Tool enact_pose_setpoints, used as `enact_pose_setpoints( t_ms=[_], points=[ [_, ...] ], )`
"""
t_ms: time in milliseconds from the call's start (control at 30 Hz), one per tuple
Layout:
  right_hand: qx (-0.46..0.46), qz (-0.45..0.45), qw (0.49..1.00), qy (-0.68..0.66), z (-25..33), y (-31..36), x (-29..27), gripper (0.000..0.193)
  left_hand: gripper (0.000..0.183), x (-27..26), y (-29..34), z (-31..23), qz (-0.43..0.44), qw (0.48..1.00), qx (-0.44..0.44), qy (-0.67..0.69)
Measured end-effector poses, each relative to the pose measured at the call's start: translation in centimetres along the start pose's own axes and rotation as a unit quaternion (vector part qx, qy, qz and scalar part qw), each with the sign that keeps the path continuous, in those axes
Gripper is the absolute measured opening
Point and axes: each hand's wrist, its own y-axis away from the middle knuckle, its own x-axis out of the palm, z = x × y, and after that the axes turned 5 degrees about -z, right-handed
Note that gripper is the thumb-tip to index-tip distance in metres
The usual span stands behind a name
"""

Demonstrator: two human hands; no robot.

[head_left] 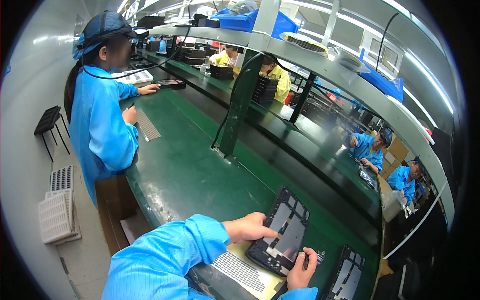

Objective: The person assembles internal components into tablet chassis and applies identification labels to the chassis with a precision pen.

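Observation:
A black tablet housing (286, 231) with grey inner panels is tilted above the green bench. My left hand (250, 228) grips its left edge, with a finger reaching over the inner side. My right hand (302, 272) is closed around a slim dark tool (306, 261), close to the housing's lower right corner; the tool's kind is not clear. Below the housing lies a sheet of small dark stickers (239, 271) in rows on a pale yellow backing, partly covered by the housing. A second tablet housing (346, 276) rests to the right of my right hand.
A metal post (239, 112) rises from the bench (185, 165) ahead, carrying a shelf with blue bins (382, 82). At the far left a co-worker (102, 125) in blue stands by another sheet (148, 125). A cardboard box (114, 207) and white trays (56, 216) are on the left.

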Motion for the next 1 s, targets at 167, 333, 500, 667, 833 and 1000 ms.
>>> enact_pose_setpoints(
  t_ms=[167,333,500,667,833,1000],
  points=[
    [0.152,0.029,0.974,-0.166,-0.5,0.2,0.5,0.015,0.052,-2.6,3.2,2.6,0.000,0.979,-0.014,0.201],
    [0.105,0.060,0.988,-0.100,0.1,0.3,0.4,0.016,0.047,-7.3,8.6,3.0,-0.111,0.948,0.069,0.290],
    [-0.002,0.058,0.997,-0.059,1.4,0.9,0.8,0.016,0.032,-11.9,8.4,4.5,-0.356,0.878,0.078,0.311],
    [-0.147,0.102,0.984,-0.004,3.9,1.4,-1.8,0.013,0.031,-15.6,5.7,4.5,-0.437,0.880,0.034,0.184],
    [-0.350,0.069,0.924,0.135,7.8,0.5,-6.4,0.019,0.054,-22.5,6.0,8.7,-0.656,0.738,0.102,-0.120],
    [-0.097,-0.237,0.931,0.261,2.5,1.6,-16.1,0.019,0.035,-22.4,8.0,8.6,-0.528,0.831,0.153,0.085]
  ],
)
